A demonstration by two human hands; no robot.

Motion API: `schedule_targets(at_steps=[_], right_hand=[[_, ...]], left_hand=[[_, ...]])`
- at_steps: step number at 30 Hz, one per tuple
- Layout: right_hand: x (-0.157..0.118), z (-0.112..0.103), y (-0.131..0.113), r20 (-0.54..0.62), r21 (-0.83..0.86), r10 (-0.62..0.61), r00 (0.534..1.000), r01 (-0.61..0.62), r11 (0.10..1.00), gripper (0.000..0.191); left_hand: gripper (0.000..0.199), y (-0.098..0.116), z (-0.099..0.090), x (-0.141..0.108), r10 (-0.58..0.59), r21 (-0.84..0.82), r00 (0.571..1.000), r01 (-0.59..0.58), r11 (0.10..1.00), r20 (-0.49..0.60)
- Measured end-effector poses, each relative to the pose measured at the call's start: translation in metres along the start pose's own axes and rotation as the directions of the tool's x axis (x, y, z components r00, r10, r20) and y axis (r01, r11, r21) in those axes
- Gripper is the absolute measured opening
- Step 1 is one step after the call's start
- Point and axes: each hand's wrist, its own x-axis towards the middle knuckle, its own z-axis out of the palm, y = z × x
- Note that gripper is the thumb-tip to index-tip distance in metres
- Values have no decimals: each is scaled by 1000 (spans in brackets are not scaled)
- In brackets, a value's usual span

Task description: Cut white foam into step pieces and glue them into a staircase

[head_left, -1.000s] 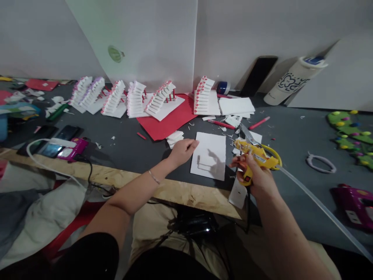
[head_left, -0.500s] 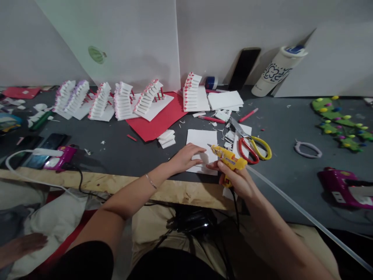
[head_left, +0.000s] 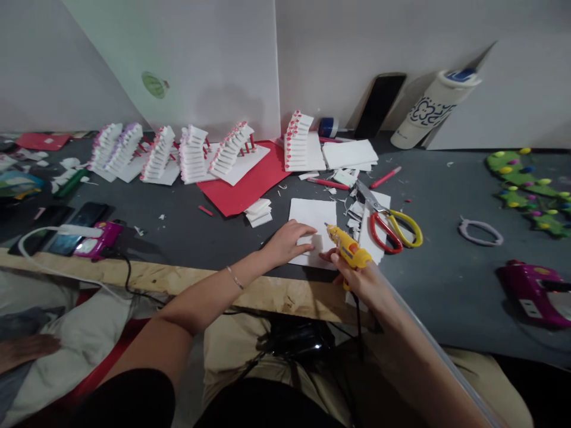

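Note:
My left hand (head_left: pixel 289 242) lies flat on a white foam sheet (head_left: pixel 313 217), fingers together and holding nothing. Just to its right, my right hand (head_left: pixel 355 276) grips a yellow hot glue gun (head_left: pixel 348 248), nozzle pointing up and to the left, over the sheet's right part. A black cord runs down from the gun. Beside the gun, a pair of scissors with red and yellow handles (head_left: pixel 390 230) lies on a white foam strip (head_left: pixel 372 238). My right forearm hides the lower end of that strip.
White foam staircase models (head_left: pixel 193 156) stand in a row along the wall, beside a red sheet (head_left: pixel 241 181). A stack of foam sheets (head_left: pixel 349 153), scraps, and pink markers lie nearby. A co-worker's hand (head_left: pixel 24 351) shows at lower left, below the wooden table edge (head_left: pixel 134 278).
My left hand has moved from beside the sheet onto it. The glue gun has moved left and down over the sheet, uncovering the scissors. The view has shifted slightly.

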Motion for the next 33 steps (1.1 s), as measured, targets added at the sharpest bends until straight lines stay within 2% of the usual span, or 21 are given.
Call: schedule_targets(at_steps=[6,11,16,22,25,33], right_hand=[[2,-2,6,22,17,-45,999,45,999,33],[3,-4,9,6,-5,-1,1000,1,1000,32],[6,-3,13,0,-77,1,1000,-1,997,40],[5,-1,11,-15,-123,39,999,-40,992,51],[5,-1,11,-27,-122,40,999,-43,992,52],[4,0,10,-42,-148,-6,999,-1,989,48]], left_hand=[[37,2,-1,1,-5,18,1000,4,1000,31],[34,2,-2,2,-14,6,998,14,1000,63],[33,1,-2,4,-42,-6,993,43,999,113],[43,-5,-17,1,-33,-88,981,50,995,192],[43,-8,-25,-1,-22,-148,981,51,988,193],[36,-2,-28,4,-102,-181,977,137,974,189]])
